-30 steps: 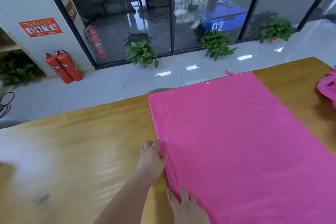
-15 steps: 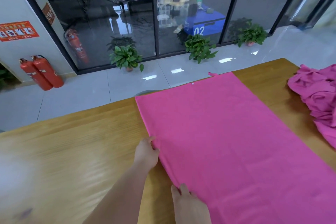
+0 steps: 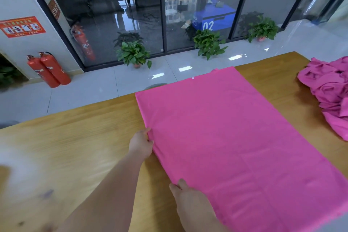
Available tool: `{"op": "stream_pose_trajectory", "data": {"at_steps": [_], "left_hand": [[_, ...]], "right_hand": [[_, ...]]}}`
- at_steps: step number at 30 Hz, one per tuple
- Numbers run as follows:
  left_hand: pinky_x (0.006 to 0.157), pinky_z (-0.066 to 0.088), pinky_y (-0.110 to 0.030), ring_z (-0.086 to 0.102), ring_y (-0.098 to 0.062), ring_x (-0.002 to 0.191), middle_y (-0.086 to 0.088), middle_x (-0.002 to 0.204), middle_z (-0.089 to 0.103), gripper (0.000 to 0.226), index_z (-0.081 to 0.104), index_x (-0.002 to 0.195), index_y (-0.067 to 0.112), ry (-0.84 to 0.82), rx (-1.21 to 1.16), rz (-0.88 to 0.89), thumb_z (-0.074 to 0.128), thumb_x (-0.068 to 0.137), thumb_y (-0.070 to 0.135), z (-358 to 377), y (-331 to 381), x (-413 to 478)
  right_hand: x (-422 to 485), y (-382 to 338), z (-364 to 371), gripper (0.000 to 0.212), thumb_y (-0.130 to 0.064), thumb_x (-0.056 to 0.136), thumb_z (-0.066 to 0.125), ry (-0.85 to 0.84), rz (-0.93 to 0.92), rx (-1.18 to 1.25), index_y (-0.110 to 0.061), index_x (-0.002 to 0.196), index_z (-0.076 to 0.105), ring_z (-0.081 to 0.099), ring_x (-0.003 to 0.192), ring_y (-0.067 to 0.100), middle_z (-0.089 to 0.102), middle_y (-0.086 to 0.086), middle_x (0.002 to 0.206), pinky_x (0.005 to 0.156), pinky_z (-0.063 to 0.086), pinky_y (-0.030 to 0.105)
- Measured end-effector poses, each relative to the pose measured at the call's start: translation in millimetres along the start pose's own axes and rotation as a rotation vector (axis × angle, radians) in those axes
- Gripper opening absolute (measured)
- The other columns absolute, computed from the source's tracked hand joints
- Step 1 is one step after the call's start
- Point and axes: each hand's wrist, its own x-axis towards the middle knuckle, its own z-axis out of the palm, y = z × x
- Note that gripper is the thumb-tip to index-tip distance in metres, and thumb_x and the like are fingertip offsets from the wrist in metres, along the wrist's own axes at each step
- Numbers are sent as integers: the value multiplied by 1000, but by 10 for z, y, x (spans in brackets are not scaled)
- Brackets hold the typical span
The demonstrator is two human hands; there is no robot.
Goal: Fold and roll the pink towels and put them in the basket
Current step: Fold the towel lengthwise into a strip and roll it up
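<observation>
We see a bright pink towel (image 3: 235, 137) lying flat and smooth on the wooden desk (image 3: 75, 147), a plain rectangle with faint crease lines, its far edge reaching the desk's far rim. Our left hand (image 3: 141, 144) has its grip pinched on the towel's left edge, and our right hand (image 3: 190, 199) pinches the same edge nearer us. A crumpled heap of pink towels (image 3: 331, 90) sits at the desk's right.
</observation>
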Motion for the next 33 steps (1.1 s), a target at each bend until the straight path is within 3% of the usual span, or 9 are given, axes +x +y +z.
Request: {"op": "stream_pose_trajectory", "data": {"at_steps": [5, 10, 14, 19, 24, 26, 28, 30, 33], "left_hand": [[96, 57, -42, 69, -32, 113, -12, 126, 71, 61, 51, 153, 21, -18, -5, -15, 67, 95, 14, -284, -156, -121], [60, 51, -30, 72, -25, 76, -7, 108, 76, 53, 57, 148, 21, -35, -158, 3, 61, 97, 11, -449, 64, -130], [43, 41, -21, 76, -28, 90, -7, 98, 79, 45, 67, 134, 22, -91, -299, 35, 50, 99, -1, -518, 482, -272], [47, 50, -14, 73, -11, 82, -7, 115, 74, 36, 61, 116, 25, -177, -435, 109, 46, 102, -5, -447, 1101, -458], [56, 57, -25, 73, -19, 105, -8, 145, 58, 68, 34, 161, 22, -221, -486, 99, 51, 99, -1, -195, 1632, -385], [64, 58, -28, 72, -18, 106, -6, 137, 61, 71, 28, 163, 22, -232, -498, 111, 51, 100, -1, -65, 1904, -383], [67, 57, -28, 73, -16, 102, 1, 125, 65, 67, 34, 160, 21, -234, -510, 136, 50, 100, -2, 96, 2185, -363], [69, 56, -29, 75, -14, 99, 6, 120, 66, 63, 40, 156, 21, -235, -507, 143, 49, 99, -3, 300, 2444, -304], [75, 57, -31, 74, -12, 98, 3, 123, 67, 66, 39, 157, 22, -245, -508, 117, 51, 97, -3, 646, 2791, -252]], "right_hand": [[-122, -158, -82, 73, 4, 94, 44, -25, -41, 107, -29, 158, 32, 66, 98, 41, 36, 0, 140, 81, 49, 50], [-234, -127, -343, 66, 0, 93, 41, 59, -19, 140, -29, 152, 42, 64, 107, 42, 42, 0, 136, 90, 50, 51], [-395, 88, -623, 61, -4, 88, 45, 178, -6, 207, -28, 144, 53, 64, 111, 33, 49, -4, 125, 94, 50, 45], [-613, 540, -979, 66, -5, 88, 49, 332, 10, 226, -26, 150, 54, 60, 120, 20, 57, -5, 132, 107, 45, 36], [-665, 1185, -1215, 65, -7, 84, 55, 428, 49, 282, -27, 146, 60, 63, 111, 15, 61, -9, 124, 101, 46, 28], [-684, 1466, -1322, 60, -8, 85, 59, 454, 55, 389, -27, 142, 64, 68, 102, 12, 63, -12, 122, 96, 52, 28], [-707, 1750, -1440, 54, -5, 88, 62, 444, 68, 545, -26, 138, 66, 72, 80, 6, 66, -10, 117, 79, 57, 23], [-722, 2044, -1559, 53, 1, 91, 63, 426, 84, 672, -24, 137, 66, 72, 61, 5, 69, -2, 110, 58, 49, 13], [-703, 2486, -1625, 54, 4, 91, 63, 422, 103, 762, -23, 138, 65, 70, 56, 1, 70, 1, 101, 49, 41, 8]]}}
